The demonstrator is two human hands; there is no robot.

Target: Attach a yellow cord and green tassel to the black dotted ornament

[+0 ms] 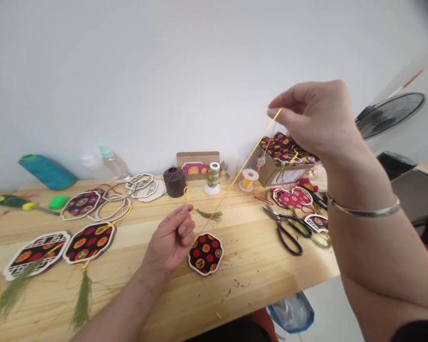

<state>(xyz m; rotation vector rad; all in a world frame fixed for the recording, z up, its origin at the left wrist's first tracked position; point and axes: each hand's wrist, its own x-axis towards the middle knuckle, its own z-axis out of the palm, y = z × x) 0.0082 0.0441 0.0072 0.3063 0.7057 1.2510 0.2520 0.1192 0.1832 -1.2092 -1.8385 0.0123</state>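
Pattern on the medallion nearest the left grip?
Black with red dots and multicoloured flowers; the medallion shows best in the head view.

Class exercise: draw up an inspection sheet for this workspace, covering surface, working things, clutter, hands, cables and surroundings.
Surface: pale wooden table; dark scraps scattered toward the front.
Working things: yellow cord running straight down from the right hand; patterned ornament beside the left hand, whether resting or hanging unclear.
Clutter: black-handled scissors, white-ended spool, teal thread cone, tasselled ornaments.
Hands: left hand pinches a small yellow loop; right hand, raised, pinches the cord.
Cables: nothing seen.
Surroundings: plain wall behind; fan at right.
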